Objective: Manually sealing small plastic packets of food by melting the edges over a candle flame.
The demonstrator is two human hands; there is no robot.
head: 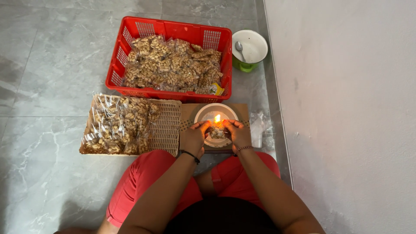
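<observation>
Left hand (196, 138) and right hand (236, 133), fingers pinched tight on one small nut bag (217, 132), right by flame (217, 118) over white bowl (203, 113). Red basket (173, 29) beyond.

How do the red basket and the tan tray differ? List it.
The red basket has tall walls; the tan tray is low and flat. The basket is filled edge to edge with peanut packets; the tray's right part is bare. Both have slotted plastic and sit on the floor.

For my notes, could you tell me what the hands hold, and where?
Both hands, left and right, hold a small bag of peanuts by its top corners at the flame.
</observation>
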